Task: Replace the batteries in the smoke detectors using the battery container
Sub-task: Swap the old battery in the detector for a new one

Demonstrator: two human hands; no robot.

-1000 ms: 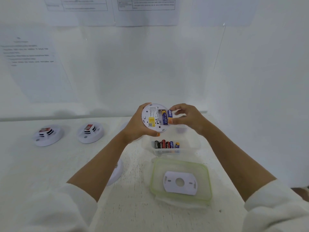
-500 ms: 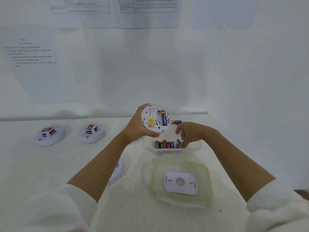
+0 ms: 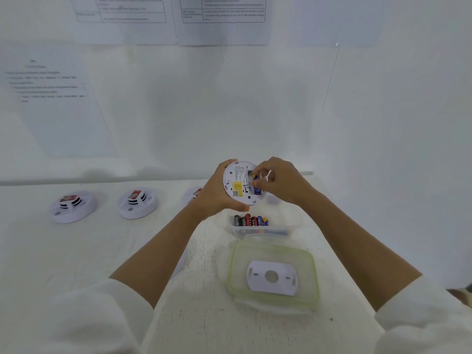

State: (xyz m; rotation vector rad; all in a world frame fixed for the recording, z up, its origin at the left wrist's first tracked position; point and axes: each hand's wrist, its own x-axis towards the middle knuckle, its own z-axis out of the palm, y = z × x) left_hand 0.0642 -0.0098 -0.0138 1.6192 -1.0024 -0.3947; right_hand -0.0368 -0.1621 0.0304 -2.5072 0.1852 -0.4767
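- Gripping upturned smoke detector [image 3: 238, 185] in curled left hand [image 3: 214, 198], off the counter [image 3: 76, 251].
- Pinching blue battery [image 3: 257, 191] with curled right hand [image 3: 281, 180], against detector's compartment.
- Just beneath both hands: open battery container [image 3: 293, 222] on counter.

1. The one camera rides on my head, facing forward and down over the white table [image 3: 76, 264].
2. It sits close: my left hand [image 3: 214, 198] and right hand [image 3: 283, 182] meet near mid-picture, my left sleeve [image 3: 84, 318] and right sleeve [image 3: 429, 323] filling the bottom corners.
3. Its wide lens takes in the wall [image 3: 229, 111] ahead, with papers [image 3: 222, 19] along the top edge.
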